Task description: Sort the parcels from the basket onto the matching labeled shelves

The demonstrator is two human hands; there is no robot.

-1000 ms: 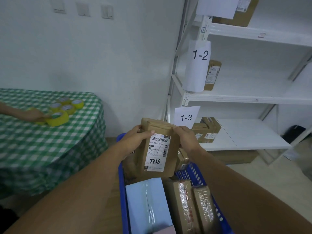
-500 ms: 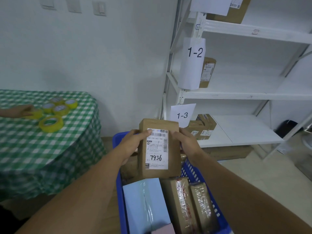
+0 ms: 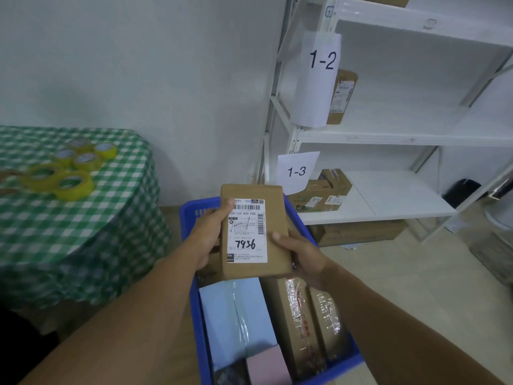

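Parcel [image 3: 252, 232] marked 7936 is held at frame centre above the basket [image 3: 191, 215], gripped at its sides by the left hand [image 3: 209, 234] and right hand [image 3: 304, 257]. Several parcels [image 3: 294, 323] are left in the basket; a few boxes [image 3: 327, 190] are already shelved at right by labels 1-2 [image 3: 323, 59] and 1-3 [image 3: 297, 171].

Brown parcel [image 3: 254, 232], white label; blue basket [image 3: 194, 215]; green-white checked bench cloth [image 3: 83, 218]; yellow tape rolls [image 3: 73, 184]; white shelves [image 3: 402, 140].

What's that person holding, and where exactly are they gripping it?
A brown parcel with a white label. The left hand grips its left edge, the right hand its lower right edge.
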